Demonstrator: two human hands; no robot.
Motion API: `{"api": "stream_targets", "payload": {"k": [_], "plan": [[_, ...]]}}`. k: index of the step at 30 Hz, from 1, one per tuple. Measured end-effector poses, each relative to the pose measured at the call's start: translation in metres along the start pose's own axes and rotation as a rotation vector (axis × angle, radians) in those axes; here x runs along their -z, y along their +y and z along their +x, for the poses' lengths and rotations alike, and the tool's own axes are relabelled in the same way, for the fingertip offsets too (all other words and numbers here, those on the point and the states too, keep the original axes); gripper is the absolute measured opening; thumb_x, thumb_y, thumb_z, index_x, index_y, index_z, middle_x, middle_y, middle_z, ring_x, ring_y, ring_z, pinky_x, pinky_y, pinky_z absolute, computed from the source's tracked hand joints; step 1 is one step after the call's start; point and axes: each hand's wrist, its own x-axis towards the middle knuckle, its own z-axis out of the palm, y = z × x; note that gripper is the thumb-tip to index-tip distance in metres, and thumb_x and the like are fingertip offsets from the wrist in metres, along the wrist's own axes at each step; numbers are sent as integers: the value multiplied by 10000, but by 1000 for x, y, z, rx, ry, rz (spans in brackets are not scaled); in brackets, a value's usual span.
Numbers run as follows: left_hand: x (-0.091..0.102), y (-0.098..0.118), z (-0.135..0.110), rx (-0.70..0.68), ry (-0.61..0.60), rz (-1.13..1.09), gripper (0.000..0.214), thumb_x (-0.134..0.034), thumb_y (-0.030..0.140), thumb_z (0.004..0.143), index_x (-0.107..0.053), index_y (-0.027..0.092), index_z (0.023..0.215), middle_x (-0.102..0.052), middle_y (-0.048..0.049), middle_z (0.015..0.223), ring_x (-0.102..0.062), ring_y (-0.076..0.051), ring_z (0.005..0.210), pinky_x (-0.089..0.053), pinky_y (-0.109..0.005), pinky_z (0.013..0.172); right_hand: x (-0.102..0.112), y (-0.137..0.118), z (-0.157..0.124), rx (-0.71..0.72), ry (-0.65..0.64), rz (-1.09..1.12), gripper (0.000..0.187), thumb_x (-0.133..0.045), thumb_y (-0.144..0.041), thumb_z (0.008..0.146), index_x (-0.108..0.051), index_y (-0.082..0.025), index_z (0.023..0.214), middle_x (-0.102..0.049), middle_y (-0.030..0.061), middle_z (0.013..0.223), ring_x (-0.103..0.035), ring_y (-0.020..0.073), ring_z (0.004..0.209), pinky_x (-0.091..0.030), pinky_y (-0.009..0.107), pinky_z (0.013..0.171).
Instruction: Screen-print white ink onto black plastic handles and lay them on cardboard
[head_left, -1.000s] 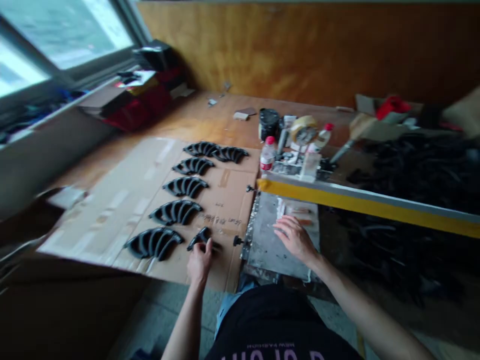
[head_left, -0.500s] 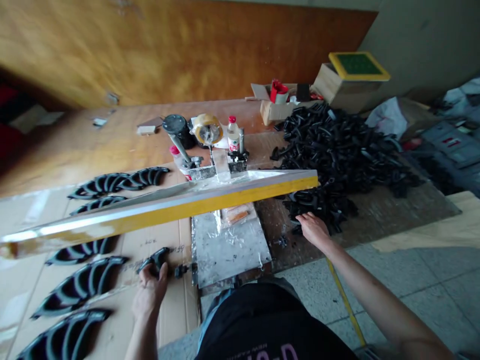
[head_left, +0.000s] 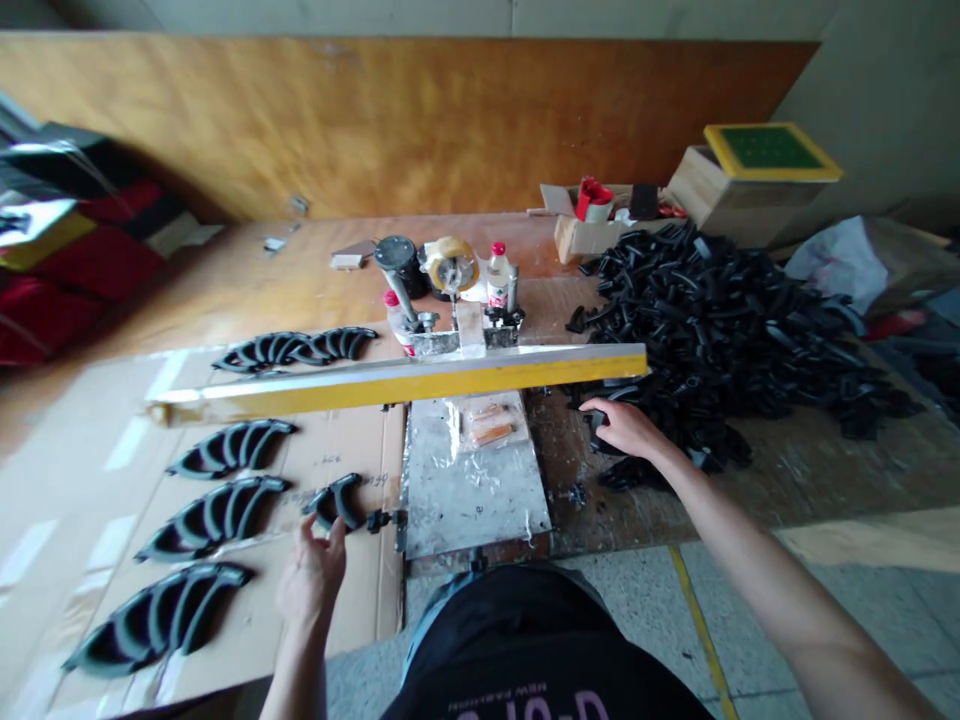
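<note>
My left hand [head_left: 313, 578] rests on the cardboard sheet [head_left: 90, 470], its fingers touching a small curved black plastic piece [head_left: 337, 497] that lies there. My right hand [head_left: 628, 428] reaches to the near edge of a big pile of black plastic pieces [head_left: 735, 320], its fingers curled on one of them. Between my hands lies a foil-covered plate [head_left: 472, 485] under a raised yellow-edged frame [head_left: 397, 383].
Rows of fanned black pieces [head_left: 217, 515] lie on the cardboard at the left. Behind the frame stand a tape roll [head_left: 450, 265], a small bottle [head_left: 497, 272] and a black tub [head_left: 397, 260]. Boxes [head_left: 757, 175] sit at the back right. Red and black items [head_left: 75, 250] are stacked at far left.
My right hand left the foil-covered plate and moved right to the pile of black pieces. My left hand stayed at the small curved piece. My view swung right.
</note>
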Motion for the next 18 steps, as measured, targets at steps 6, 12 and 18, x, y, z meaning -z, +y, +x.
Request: {"api": "stream_targets", "payload": {"k": [6, 12, 18], "plan": [[18, 41, 1, -90, 39, -133, 551, -404, 533, 885, -472, 175, 1298, -671, -73, 899, -642, -235, 796, -446, -316, 665, -48, -72, 45, 327, 189, 583, 213, -495, -103, 705, -669, -201, 777, -722, 25, 956, -657, 181, 940, -490, 320, 868], [13, 61, 5, -212, 61, -212, 466, -434, 498, 889, -532, 201, 1235, -674, -49, 881, -628, -196, 809, -429, -283, 705, -106, -108, 67, 386, 161, 470, 303, -491, 8, 696, -695, -201, 776, -733, 16, 921, -623, 183, 951, -475, 353, 904], [40, 75, 8, -291, 117, -337, 436, -474, 471, 878, -556, 210, 1217, -658, -16, 834, -578, -136, 656, -416, -248, 649, -103, -116, 59, 460, 238, 200, 207, -595, -105, 802, -723, -224, 913, -709, 56, 1060, -584, 215, 1030, -454, 418, 946]]}}
